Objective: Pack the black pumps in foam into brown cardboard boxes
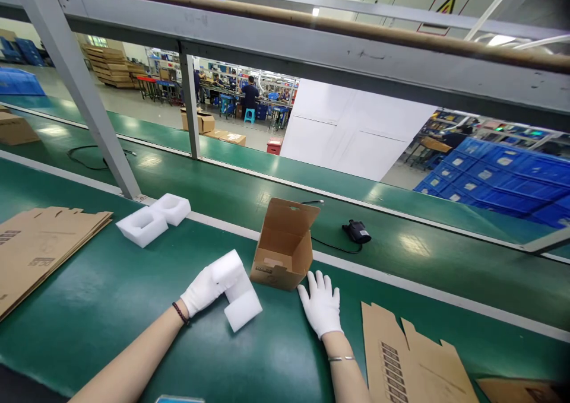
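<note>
My left hand (202,290), in a white glove, grips a white foam insert (240,293) above the green bench. The foam has a cut-out on one side, and my fingers are partly hidden behind it. Just right of it stands an open cardboard box (285,254), its lid flap raised at the back and its inside showing. My right hand (321,305), gloved too, lies flat with fingers spread by the box's lower right corner; whether the fingertips touch it I cannot tell. Two more foam inserts (154,218) sit together at the left.
Flattened cardboard sheets (44,248) are stacked at the left, with more flat cardboard (414,355) at the right. Behind the box, a black device (357,231) with a cable lies on the green conveyor (423,248). A grey metal post (84,94) rises at the back left.
</note>
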Action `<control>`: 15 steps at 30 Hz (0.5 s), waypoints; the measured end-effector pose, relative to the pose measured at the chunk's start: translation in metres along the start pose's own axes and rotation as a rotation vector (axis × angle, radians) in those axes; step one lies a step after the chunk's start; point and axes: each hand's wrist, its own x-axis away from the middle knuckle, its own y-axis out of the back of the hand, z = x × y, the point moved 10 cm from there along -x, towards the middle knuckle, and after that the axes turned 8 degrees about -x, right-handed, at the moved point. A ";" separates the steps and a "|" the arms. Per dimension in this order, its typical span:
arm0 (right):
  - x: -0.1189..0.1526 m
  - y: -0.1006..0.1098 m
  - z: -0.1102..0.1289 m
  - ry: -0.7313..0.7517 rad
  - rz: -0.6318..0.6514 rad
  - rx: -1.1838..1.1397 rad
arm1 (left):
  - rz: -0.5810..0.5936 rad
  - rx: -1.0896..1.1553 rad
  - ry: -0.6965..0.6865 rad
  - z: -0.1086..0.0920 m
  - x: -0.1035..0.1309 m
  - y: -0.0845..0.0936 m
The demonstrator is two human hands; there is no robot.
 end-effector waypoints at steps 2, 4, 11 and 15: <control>0.000 0.001 0.000 -0.002 0.001 0.001 | -0.002 -0.003 0.003 -0.001 0.000 0.001; 0.000 0.001 0.000 -0.002 0.005 0.004 | 0.006 0.003 0.003 -0.002 0.000 0.000; 0.000 0.000 0.000 -0.007 0.007 0.006 | 0.019 0.031 0.003 0.003 -0.003 -0.004; -0.001 0.004 0.001 -0.023 0.010 0.022 | 0.038 0.061 -0.027 -0.001 -0.004 -0.004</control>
